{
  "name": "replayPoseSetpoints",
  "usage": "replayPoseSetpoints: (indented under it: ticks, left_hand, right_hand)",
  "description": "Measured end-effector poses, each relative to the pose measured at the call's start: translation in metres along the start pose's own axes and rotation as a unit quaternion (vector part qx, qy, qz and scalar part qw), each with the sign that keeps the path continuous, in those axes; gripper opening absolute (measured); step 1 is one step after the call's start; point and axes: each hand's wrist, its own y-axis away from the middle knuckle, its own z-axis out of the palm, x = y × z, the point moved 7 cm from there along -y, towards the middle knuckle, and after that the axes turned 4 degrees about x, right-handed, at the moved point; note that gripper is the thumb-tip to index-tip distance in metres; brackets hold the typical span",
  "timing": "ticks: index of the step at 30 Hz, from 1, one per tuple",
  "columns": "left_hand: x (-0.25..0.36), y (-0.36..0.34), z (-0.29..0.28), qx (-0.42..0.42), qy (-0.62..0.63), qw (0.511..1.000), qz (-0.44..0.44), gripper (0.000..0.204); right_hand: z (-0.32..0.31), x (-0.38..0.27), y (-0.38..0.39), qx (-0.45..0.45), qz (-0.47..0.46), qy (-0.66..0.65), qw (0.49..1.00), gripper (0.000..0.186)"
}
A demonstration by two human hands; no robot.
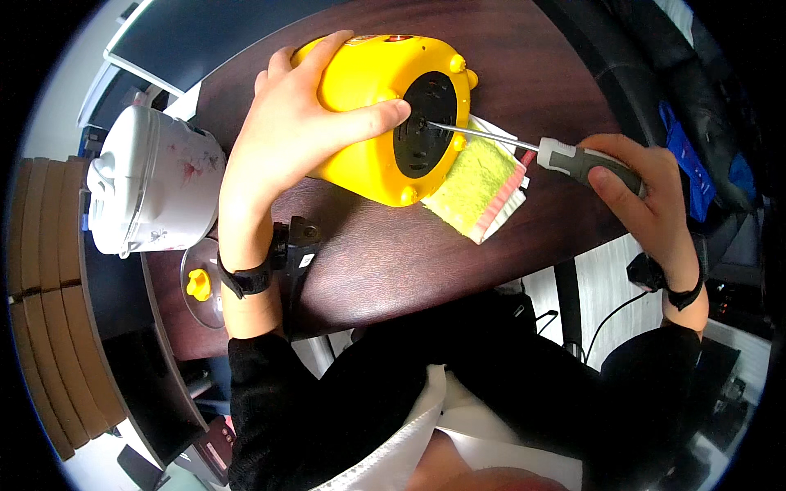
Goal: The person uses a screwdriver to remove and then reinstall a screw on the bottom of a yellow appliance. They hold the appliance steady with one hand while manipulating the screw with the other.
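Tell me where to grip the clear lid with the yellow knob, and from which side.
Probably by the yellow knob, from above and the left: it rises from the clear lid's middle, while the left forearm overlaps the lid's right edge.

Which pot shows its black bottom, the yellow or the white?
The yellow pot, held tipped by the left hand; the white pot shows its lid and side instead.

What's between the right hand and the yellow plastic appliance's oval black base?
In the head view, a grey-handled metal screwdriver pointing at the base, partly over a fuzzy yellow-green cloth.
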Motion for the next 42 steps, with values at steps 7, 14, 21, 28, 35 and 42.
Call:
replayPoseSetpoints:
  ticks: [7,14,21,28,35,42]
  left_hand:
    - [-0.010,0.000,-0.003,-0.009,0.056,0.997,-0.048,0.089]
    - [-0.013,0.000,-0.007,-0.003,0.036,0.999,-0.037,0.088]
    - [-0.017,-0.004,-0.004,0.003,0.064,0.997,-0.048,0.090]
    - [-0.011,0.002,-0.005,-0.012,0.012,0.999,-0.029,0.083]
    - [-0.019,-0.001,-0.006,-0.024,0.026,0.999,-0.031,0.074]
    - [-0.014,0.000,-0.006,-0.020,0.009,1.000,-0.013,0.074]
  right_hand:
    - [0.009,-0.008,0.010,0.021,0.032,-0.083,0.996,0.038]
    - [0.002,-0.024,0.005,0.031,-0.034,-0.004,0.999,0.029]
    - [0.011,0.005,0.010,0.068,0.062,-0.058,0.994,0.026]
    - [-0.003,-0.022,0.015,0.102,-0.039,0.026,0.994,0.037]
    - [0.013,0.013,0.012,0.021,0.199,-0.215,0.956,0.018]
    - [0.014,0.014,0.014,0.115,0.174,-0.184,0.960,0.016]
